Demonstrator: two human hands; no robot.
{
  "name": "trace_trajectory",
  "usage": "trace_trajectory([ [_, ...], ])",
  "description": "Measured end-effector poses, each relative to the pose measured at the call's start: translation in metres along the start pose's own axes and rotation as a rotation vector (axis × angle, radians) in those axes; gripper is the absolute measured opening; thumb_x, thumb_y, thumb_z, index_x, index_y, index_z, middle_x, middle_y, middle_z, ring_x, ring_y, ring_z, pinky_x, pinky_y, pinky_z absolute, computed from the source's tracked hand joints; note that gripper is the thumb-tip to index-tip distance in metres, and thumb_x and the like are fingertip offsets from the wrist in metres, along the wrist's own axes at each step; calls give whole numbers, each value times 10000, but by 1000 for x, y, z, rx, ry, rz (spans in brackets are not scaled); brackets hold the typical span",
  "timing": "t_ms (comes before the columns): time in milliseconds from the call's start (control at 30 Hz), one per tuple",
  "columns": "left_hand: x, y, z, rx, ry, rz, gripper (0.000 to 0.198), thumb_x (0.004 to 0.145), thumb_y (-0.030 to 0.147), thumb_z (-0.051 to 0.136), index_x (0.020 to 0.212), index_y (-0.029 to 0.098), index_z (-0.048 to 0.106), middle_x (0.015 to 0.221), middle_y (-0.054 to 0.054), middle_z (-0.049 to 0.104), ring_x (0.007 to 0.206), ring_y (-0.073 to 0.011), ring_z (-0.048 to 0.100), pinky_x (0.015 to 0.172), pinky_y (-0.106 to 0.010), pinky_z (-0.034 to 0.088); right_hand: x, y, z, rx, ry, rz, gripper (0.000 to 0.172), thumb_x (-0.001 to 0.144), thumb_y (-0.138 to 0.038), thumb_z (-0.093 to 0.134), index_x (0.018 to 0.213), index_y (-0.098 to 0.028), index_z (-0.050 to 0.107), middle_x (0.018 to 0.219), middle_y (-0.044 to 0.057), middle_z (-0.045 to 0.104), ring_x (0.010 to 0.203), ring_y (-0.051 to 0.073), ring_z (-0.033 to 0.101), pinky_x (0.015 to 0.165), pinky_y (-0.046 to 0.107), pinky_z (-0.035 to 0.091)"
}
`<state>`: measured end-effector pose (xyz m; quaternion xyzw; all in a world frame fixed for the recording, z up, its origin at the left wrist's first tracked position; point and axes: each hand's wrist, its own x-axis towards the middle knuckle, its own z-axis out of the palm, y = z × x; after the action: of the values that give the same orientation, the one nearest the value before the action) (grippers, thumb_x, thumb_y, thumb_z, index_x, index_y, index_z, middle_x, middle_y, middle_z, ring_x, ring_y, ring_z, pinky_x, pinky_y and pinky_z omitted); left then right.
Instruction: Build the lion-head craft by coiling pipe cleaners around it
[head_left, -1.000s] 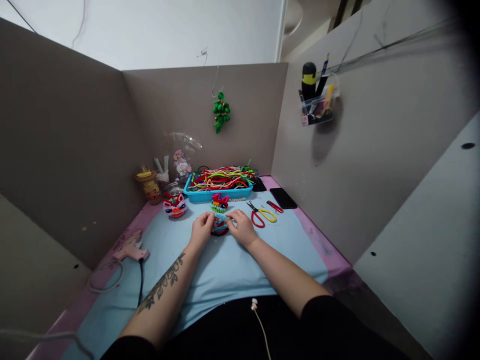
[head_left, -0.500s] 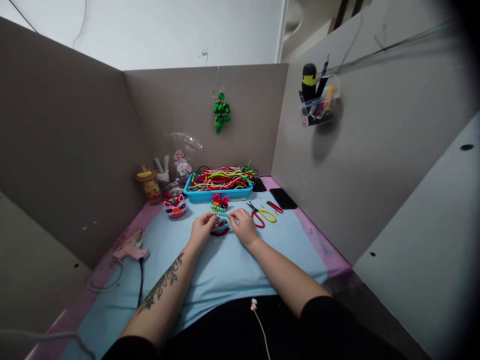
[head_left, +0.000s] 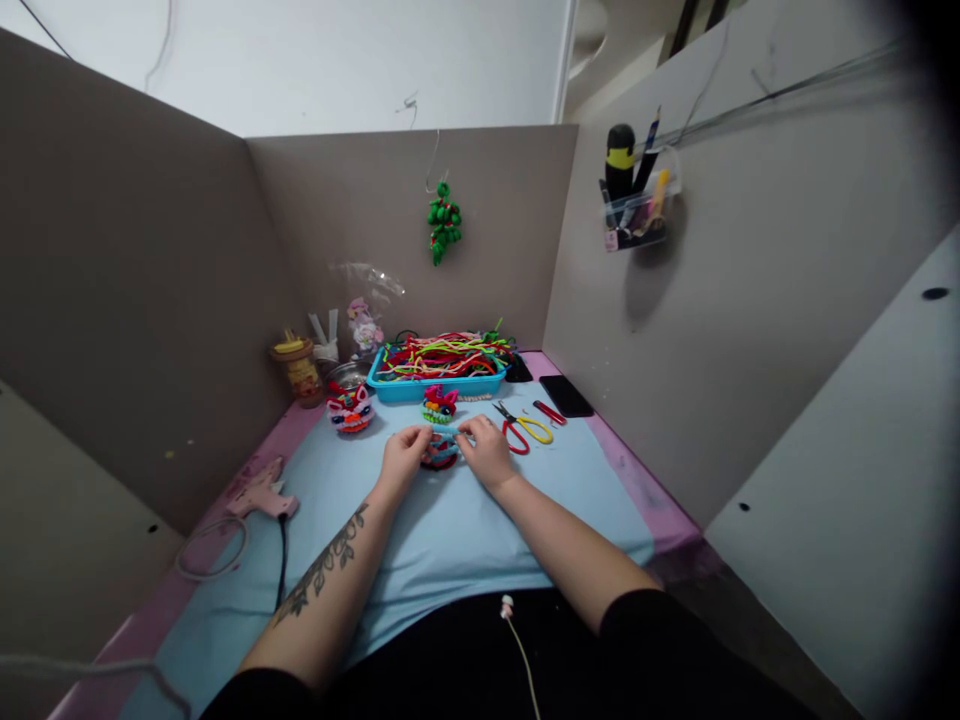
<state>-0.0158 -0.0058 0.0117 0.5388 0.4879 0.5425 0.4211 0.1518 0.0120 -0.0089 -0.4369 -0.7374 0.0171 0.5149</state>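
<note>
Both my hands meet over a small multicoloured pipe-cleaner figure (head_left: pixel 441 453) in the middle of the light blue mat (head_left: pixel 450 540). My left hand (head_left: pixel 403 457) pinches the figure's left side with curled fingers. My right hand (head_left: pixel 486 450) grips its right side, fingers closed around a thin light blue strand along the top. A second small figure (head_left: pixel 439 404) with a pink top stands just behind them, and a third, pink-eared one (head_left: pixel 349 411) lies further left.
A blue tray (head_left: pixel 439 385) heaped with coloured pipe cleaners sits at the back. Red and yellow scissors (head_left: pixel 525 430), red clippers (head_left: pixel 550 412) and a black phone (head_left: pixel 566 395) lie to the right. A pink glue gun (head_left: pixel 259 497) with its cable lies left. Grey partitions enclose the desk.
My right hand has shifted slightly inward and back against the figure; my left hand stays in place. The figure sits a touch higher between the fingers.
</note>
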Motion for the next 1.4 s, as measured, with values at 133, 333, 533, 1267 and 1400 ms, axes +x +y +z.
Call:
trace_trajectory([
  [133,-1,1,1,1,7,1,424,703,531,629,756,115,693,634,-55,671,515,-128,550,473,-217,430,0,0,0,-30,-2,-14,85,773,-124,540,787,-184,599,793,46,592,784,186,556,711,283,432],
  [333,-3,6,1,-16,2,-20,420,712,523,615,734,110,686,573,-35,641,488,-118,532,473,-216,417,-2,-1,1,-91,-22,-48,108,752,-99,530,779,-191,580,794,45,588,771,190,546,698,289,423],
  [533,-1,2,2,-19,69,-11,376,728,498,592,712,126,648,589,-21,638,470,-110,515,464,-216,408,-2,-3,3,-46,-41,-45,125,749,-96,525,805,-194,580,825,51,587,797,197,545,731,303,441],
  [1267,2,0,0,8,49,9,451,720,563,584,780,124,668,580,-36,640,495,-130,539,479,-221,415,-1,0,2,12,-57,-16,117,826,-179,519,771,-202,619,754,28,609,762,172,545,713,274,411],
  [1400,3,-2,-1,-11,52,-19,461,709,568,593,766,120,681,570,-35,643,456,-117,515,468,-224,412,-1,2,2,-25,-45,-40,110,800,-149,528,754,-205,610,759,32,604,787,182,540,724,281,410],
])
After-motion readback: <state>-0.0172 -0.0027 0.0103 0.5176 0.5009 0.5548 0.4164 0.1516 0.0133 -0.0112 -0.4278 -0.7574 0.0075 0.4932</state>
